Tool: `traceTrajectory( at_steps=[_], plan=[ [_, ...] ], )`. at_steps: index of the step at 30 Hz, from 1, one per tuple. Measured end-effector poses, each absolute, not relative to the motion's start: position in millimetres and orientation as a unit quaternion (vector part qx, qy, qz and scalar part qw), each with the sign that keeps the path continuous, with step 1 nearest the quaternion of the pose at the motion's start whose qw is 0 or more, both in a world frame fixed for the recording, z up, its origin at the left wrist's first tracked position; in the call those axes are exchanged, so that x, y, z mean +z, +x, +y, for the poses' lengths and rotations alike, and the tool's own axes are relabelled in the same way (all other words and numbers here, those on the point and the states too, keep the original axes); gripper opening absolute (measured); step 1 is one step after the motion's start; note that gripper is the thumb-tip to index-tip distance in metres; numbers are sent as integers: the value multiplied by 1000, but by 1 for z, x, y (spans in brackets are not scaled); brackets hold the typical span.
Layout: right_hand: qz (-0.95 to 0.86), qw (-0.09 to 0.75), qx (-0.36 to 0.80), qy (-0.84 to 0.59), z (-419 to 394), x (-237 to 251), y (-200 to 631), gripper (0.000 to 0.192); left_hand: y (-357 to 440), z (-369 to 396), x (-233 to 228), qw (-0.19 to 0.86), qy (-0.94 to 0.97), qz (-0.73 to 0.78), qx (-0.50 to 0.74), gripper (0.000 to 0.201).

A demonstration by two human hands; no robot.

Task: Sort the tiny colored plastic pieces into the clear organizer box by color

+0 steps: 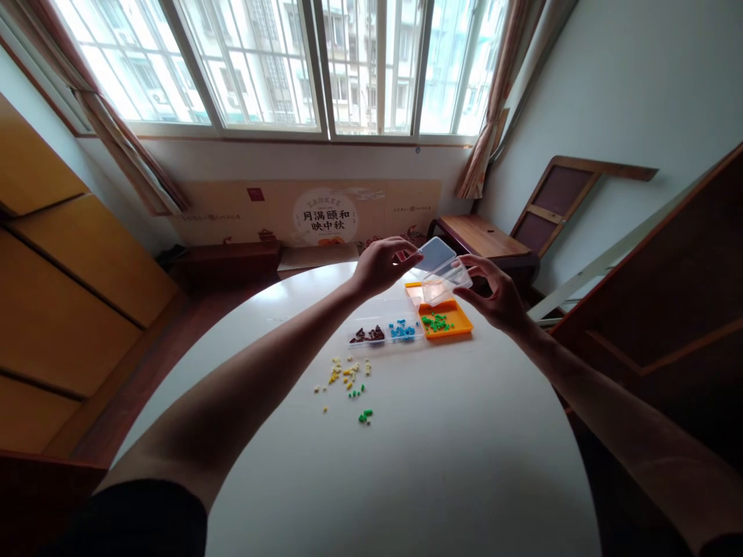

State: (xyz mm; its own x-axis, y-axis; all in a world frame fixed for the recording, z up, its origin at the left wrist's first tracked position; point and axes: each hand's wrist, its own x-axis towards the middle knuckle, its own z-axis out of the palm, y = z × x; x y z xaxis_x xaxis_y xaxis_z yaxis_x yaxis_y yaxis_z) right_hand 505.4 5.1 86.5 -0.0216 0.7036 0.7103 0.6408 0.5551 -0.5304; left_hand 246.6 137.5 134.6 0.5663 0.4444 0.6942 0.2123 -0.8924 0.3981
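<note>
Both my hands are raised over the far side of a white round table [406, 464]. Between them is a small clear plastic box [446, 280], tilted above an orange tray [450, 325]. My left hand [380, 263] pinches its left end and my right hand [493, 298] grips its right end. Green beads [435, 322] lie in the orange tray. Beside the tray stands a clear divided box [383, 331] with brown beads [367, 335] and blue beads [402, 330]. Loose yellow beads [345, 374] and a few green beads [364, 416] are scattered on the table nearer me.
A low wooden table [479, 236] and a leaning wooden frame [551, 203] stand at the back right. Yellow cabinets [70, 294] line the left wall. Windows and a printed board [322, 213] are behind the table. A dark wooden panel [667, 309] stands right.
</note>
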Motion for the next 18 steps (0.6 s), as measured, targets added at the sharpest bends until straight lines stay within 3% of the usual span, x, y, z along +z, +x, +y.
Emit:
traceTrajectory(
  at_steps=[9,18],
  plan=[
    [-761,483,106,-420,-12,89,417,55,138,111,164,34,888,243,389,33],
    [-740,529,143,-389,-22,43,392,22,28,123,152,-65,906,304,286,37]
  ],
)
